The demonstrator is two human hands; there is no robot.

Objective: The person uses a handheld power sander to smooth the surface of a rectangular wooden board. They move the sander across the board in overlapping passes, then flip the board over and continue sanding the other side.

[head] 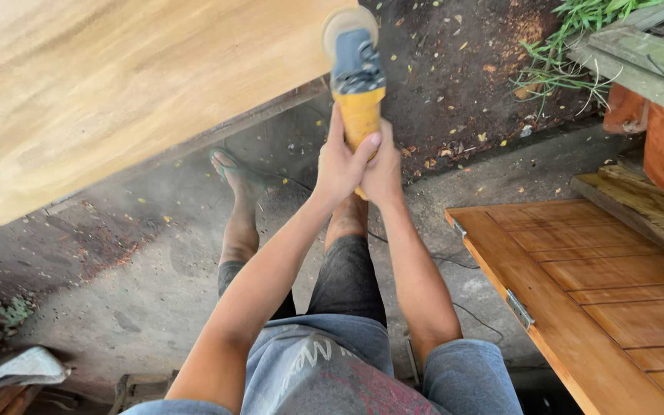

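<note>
Both of my hands grip a yellow and grey angle grinder [356,77]. My left hand [340,161] wraps its yellow body from the left, and my right hand [384,169] clasps it from the right. The grinder's sanding disc [345,23] rests at the edge of a large pale wooden panel [94,84] that fills the upper left. My legs and a foot in a green sandal [236,170] stand below on the dusty concrete floor.
A brown panelled wooden door [601,292] with a metal hinge lies at the right. Wooden boards and a frame [639,69] stand at the upper right beside grass. A dark cable [463,307] runs over the floor. Scrap and cloth lie at the lower left.
</note>
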